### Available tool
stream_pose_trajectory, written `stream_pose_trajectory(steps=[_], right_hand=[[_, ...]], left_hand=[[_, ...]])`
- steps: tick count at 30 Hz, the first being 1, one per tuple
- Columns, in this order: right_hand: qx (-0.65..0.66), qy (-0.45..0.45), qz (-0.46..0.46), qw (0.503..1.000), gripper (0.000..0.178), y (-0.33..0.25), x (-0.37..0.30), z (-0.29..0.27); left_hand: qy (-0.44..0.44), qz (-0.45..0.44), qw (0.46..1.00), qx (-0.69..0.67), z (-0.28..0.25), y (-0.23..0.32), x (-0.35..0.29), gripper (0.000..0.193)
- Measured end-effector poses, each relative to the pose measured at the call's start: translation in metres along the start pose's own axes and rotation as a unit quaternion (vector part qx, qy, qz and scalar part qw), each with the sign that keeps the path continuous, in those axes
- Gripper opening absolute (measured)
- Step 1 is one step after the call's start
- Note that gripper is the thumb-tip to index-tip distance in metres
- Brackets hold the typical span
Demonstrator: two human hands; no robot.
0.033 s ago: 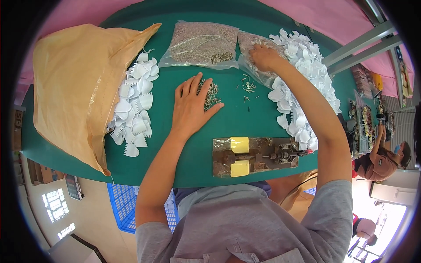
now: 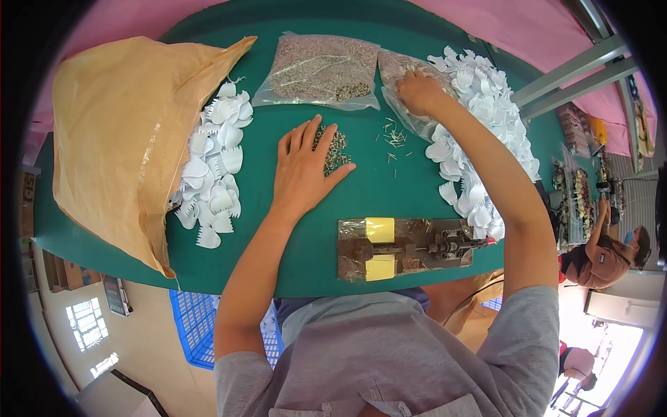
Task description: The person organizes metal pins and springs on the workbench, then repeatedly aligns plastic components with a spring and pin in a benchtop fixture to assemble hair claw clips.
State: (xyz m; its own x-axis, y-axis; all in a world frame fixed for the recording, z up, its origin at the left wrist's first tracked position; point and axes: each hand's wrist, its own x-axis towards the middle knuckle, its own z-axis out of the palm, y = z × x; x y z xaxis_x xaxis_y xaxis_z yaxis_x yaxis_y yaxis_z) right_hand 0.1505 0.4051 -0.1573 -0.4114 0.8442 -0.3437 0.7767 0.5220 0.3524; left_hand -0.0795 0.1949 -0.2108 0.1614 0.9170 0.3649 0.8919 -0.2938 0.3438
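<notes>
My left hand [image 2: 303, 167] lies on the green table with its fingers stretched and spread. Its index finger and thumb border a small heap of tiny metal pieces [image 2: 336, 153], which the fingers partly cover. Farther right, my right hand [image 2: 421, 94] is at a clear plastic bag [image 2: 396, 64] of small parts. Its fingers curl down at the bag, and their tips are hidden, so what they grip does not show. Thin pale pins [image 2: 395, 137] lie scattered between the hands. A larger clear bag of small parts [image 2: 323, 66] lies flat beyond my left hand.
White toothed plastic pieces spill from a brown sack [image 2: 114, 146] on the left. Another white heap [image 2: 486, 118] lies beneath my right forearm. A metal fixture [image 2: 410, 250] with yellow tape sits near the front edge. Grey metal bars [image 2: 570, 73] cross at right; a co-worker [image 2: 601, 257] sits beyond.
</notes>
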Motion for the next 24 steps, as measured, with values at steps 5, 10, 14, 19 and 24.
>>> stream_pose_trajectory(steps=[5,10,14,19,24], right_hand=[[-0.1,0.003,-0.009,0.995,0.024,-0.015,-0.001,-0.008],[-0.119,0.018,-0.022,0.993,0.024,-0.013,0.004,-0.003],[-0.104,0.123,-0.041,0.986,0.017,0.0,-0.009,0.006],[-0.08,0.267,-0.044,0.959,0.009,-0.008,-0.043,0.017],[-0.088,0.295,-0.085,0.948,0.011,-0.022,-0.087,0.025]], left_hand=[[0.005,0.002,1.0,-0.002,0.0,-0.002,-0.001,0.07],[0.011,0.003,1.0,-0.01,0.004,-0.003,-0.001,0.069],[0.02,0.003,1.0,-0.016,0.006,-0.004,-0.002,0.069],[0.024,0.004,1.0,-0.016,0.006,-0.006,-0.004,0.069],[0.022,-0.001,0.999,-0.025,0.005,-0.005,-0.004,0.069]])
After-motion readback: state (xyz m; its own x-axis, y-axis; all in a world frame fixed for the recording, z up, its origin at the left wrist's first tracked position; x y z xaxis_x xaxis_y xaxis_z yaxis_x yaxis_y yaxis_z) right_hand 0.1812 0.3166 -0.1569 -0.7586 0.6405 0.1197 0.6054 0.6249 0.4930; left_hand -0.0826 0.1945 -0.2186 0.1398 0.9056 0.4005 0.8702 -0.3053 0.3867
